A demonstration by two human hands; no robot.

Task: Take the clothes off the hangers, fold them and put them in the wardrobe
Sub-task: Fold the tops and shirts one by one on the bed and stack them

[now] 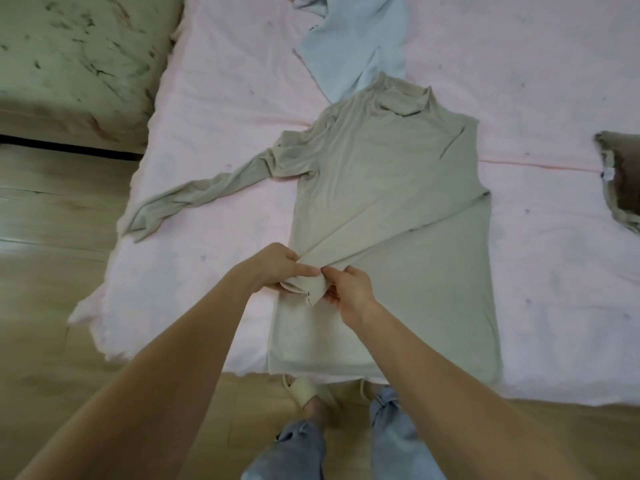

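The beige long-sleeved top lies flat on the pink bed sheet, collar away from the person and hem at the near edge of the bed, so its long axis runs straight out from the body. One sleeve is already folded diagonally across the front, running from the far right shoulder down to the near left side, and its cuff ends at the hands. The left hand and the right hand are close together, almost touching, and both pinch this cuff with curled fingers, just above the left half of the lower torso panel. The other sleeve stretches out to the left, well apart from both hands, resting on the sheet toward the bed edge. Judgement: the step in hand is placing the folded sleeve; the outstretched sleeve comes next, and the left hand is the nearer one to it. A light blue garment lies beyond the collar, partly under it. A darker garment sits at the right frame edge. No hanger or wardrobe is in view. The wooden floor shows on the left.
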